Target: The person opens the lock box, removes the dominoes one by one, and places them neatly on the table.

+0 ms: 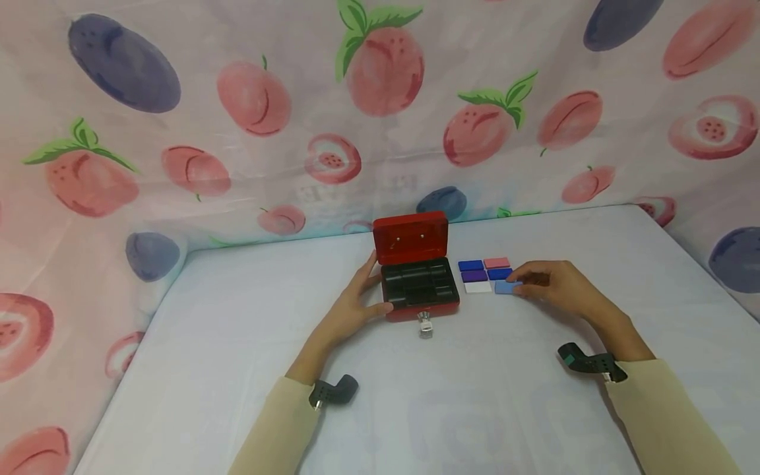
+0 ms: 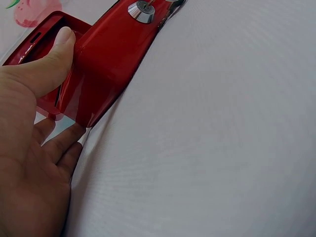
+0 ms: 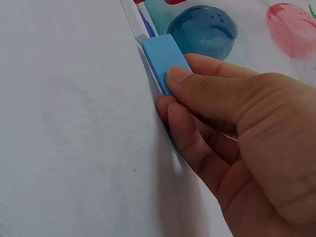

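Note:
A red cash box stands with its lid raised and a black compartment tray inside. My left hand holds the box's left side, thumb at the front corner and index finger reaching back toward the lid. In the left wrist view the thumb lies on the rim of the red box and other fingers are low against its side. My right hand pinches a light blue block between thumb and fingers, at the near right of a small group of blocks.
Beside the box lie a white block, a purple block, a pink block and two dark blue blocks, one a blue block at the back left. Keys hang at the box's front lock. A fruit-patterned cloth rises behind the white table.

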Demonstrator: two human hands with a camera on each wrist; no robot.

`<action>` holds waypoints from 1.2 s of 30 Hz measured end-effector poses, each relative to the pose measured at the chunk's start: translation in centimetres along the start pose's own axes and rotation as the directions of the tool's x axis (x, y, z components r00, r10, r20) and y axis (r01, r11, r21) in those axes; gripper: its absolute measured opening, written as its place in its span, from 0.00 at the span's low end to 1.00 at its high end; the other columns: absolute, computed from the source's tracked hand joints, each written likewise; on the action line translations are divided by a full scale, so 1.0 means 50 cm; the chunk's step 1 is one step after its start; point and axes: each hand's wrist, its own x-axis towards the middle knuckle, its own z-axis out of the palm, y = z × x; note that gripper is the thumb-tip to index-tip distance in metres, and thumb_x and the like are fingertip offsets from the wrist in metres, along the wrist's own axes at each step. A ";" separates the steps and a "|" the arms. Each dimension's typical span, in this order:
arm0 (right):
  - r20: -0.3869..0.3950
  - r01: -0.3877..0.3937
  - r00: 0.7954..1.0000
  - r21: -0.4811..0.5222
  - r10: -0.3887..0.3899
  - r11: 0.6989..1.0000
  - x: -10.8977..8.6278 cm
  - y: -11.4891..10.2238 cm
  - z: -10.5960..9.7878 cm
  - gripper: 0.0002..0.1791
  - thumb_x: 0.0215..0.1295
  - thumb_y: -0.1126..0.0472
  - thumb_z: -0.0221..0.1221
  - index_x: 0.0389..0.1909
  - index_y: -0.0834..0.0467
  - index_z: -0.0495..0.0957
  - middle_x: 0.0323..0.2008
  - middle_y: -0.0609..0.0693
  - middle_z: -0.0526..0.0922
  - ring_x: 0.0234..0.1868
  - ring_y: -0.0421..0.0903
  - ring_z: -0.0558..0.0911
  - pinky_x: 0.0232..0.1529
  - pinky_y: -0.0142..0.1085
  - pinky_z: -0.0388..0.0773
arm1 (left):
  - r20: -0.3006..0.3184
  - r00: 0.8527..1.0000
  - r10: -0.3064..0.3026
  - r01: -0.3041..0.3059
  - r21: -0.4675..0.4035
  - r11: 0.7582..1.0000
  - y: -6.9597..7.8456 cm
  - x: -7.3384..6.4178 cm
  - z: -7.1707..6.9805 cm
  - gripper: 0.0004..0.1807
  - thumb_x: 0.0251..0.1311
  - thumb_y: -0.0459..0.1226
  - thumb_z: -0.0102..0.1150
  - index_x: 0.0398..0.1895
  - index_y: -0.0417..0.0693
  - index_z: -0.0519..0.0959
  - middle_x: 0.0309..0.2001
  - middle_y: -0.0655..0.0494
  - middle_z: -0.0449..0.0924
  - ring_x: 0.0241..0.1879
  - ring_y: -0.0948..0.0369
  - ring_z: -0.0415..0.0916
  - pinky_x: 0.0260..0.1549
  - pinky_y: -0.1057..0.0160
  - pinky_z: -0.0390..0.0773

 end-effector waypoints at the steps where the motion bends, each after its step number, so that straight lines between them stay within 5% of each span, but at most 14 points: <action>1: 0.000 0.005 1.000 0.000 -0.005 1.000 0.000 0.000 0.000 0.08 0.60 0.61 0.65 0.41 0.51 0.84 0.44 0.51 0.83 0.43 0.48 0.80 0.46 0.34 0.77 | 0.000 1.000 -0.003 0.003 0.000 1.000 0.000 0.000 0.000 0.54 0.53 0.42 0.69 0.73 0.82 0.42 0.73 0.67 0.49 0.68 0.61 0.57 0.64 0.38 0.53; 5: 0.001 0.013 1.000 0.001 -0.013 1.000 0.000 0.001 0.000 0.08 0.61 0.62 0.65 0.41 0.51 0.84 0.43 0.50 0.83 0.41 0.47 0.79 0.43 0.25 0.74 | -0.002 1.000 -0.007 0.007 0.000 1.000 0.002 0.000 0.001 0.54 0.53 0.42 0.69 0.73 0.83 0.42 0.73 0.68 0.49 0.68 0.61 0.56 0.64 0.39 0.54; 13: -0.025 0.036 0.999 -0.019 -0.036 0.999 0.000 -0.002 0.003 0.08 0.60 0.64 0.65 0.40 0.51 0.84 0.41 0.49 0.83 0.38 0.46 0.78 0.42 0.33 0.77 | 0.000 1.000 -0.010 0.010 0.008 1.000 0.003 0.000 -0.001 0.54 0.53 0.43 0.69 0.73 0.83 0.42 0.73 0.66 0.50 0.68 0.60 0.57 0.64 0.38 0.53; 36: -0.112 0.119 0.985 -0.091 -0.129 0.989 0.002 0.010 0.015 0.12 0.56 0.68 0.67 0.39 0.51 0.84 0.37 0.44 0.81 0.35 0.42 0.78 0.40 0.29 0.77 | 0.001 1.000 -0.012 0.012 0.000 1.000 0.004 -0.001 -0.003 0.54 0.52 0.43 0.69 0.73 0.82 0.42 0.73 0.66 0.50 0.69 0.59 0.56 0.63 0.38 0.54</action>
